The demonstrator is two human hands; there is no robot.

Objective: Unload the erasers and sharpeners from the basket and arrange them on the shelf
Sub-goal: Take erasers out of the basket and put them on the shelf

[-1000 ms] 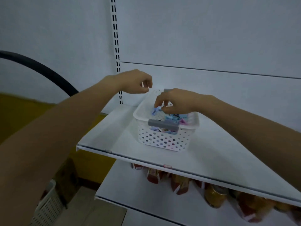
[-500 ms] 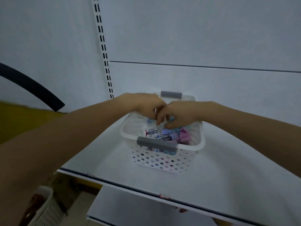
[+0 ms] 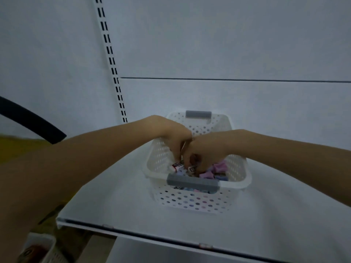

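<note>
A white perforated basket (image 3: 235, 168) with grey handles stands on the white shelf (image 3: 117, 202). Inside lie white erasers (image 3: 177, 166) with printed labels and several pink, purple and blue sharpeners (image 3: 220, 166). Both hands reach down into the basket, side by side and touching. My left hand (image 3: 174, 138) has its fingers curled down onto a white eraser at the basket's left side. My right hand (image 3: 206, 150) has its fingers curled among the pieces in the middle; what it holds is hidden.
The shelf's front edge (image 3: 152, 234) runs across below the basket, with a lower shelf (image 3: 152, 251) beneath. A slotted upright (image 3: 112, 61) climbs the back wall. A black curved tube (image 3: 32, 120) sits at the left, another white basket (image 3: 38, 249) on the floor.
My left hand has come down from above the basket's rim into the basket beside my right hand. The view has shifted closer and lower over the basket.
</note>
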